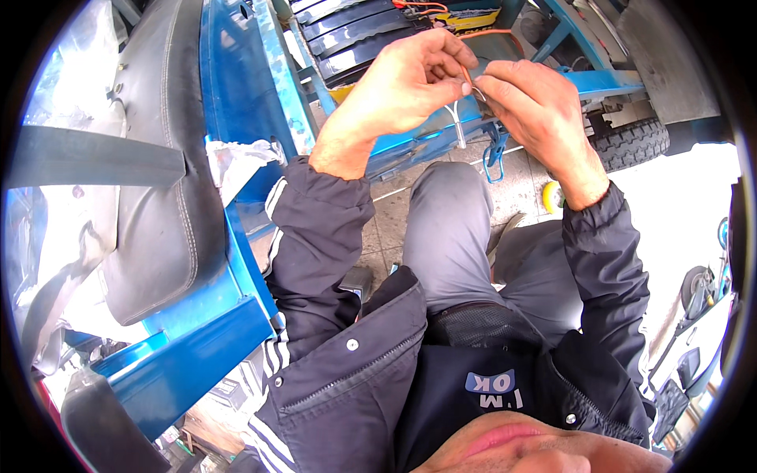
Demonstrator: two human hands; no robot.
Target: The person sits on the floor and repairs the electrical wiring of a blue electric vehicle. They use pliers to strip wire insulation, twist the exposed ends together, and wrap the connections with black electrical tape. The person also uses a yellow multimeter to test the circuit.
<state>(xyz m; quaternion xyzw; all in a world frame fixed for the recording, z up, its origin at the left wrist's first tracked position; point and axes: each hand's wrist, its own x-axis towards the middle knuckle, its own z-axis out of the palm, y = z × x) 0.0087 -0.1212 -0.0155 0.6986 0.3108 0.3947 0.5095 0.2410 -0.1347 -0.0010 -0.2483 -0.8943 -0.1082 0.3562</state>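
Pinching a thin orange wire [466, 76] with the left hand [406, 83], near the top middle of the view. Bringing left thumb and forefinger close together on it, with only a narrow gap where it passes; curling the other left fingers toward the palm. Meeting it from the opposite side with the right hand [534, 106], bent at the knuckles, fingers side by side and tips drawn inward, almost reaching the left ones. Cannot tell how firmly the right fingertips close, with the thumb mostly hidden behind them.

Showing just below the fingertips, a pale wire [454, 110], forked at the top and leading down to a grey end piece [460, 135]. Hanging near this, to its right, a blue clip [494, 151]. Holding both hands up in front of a blue frame [599, 81], well above tiled floor [386, 217] and beyond grey trousers [448, 229]. Lying past the left hand, ribbed black panels [351, 39]; curving above the right fingers, an orange cable [497, 33]. Standing beyond the right wrist, a black tyre [633, 147]; at far left, a black seat [154, 158].
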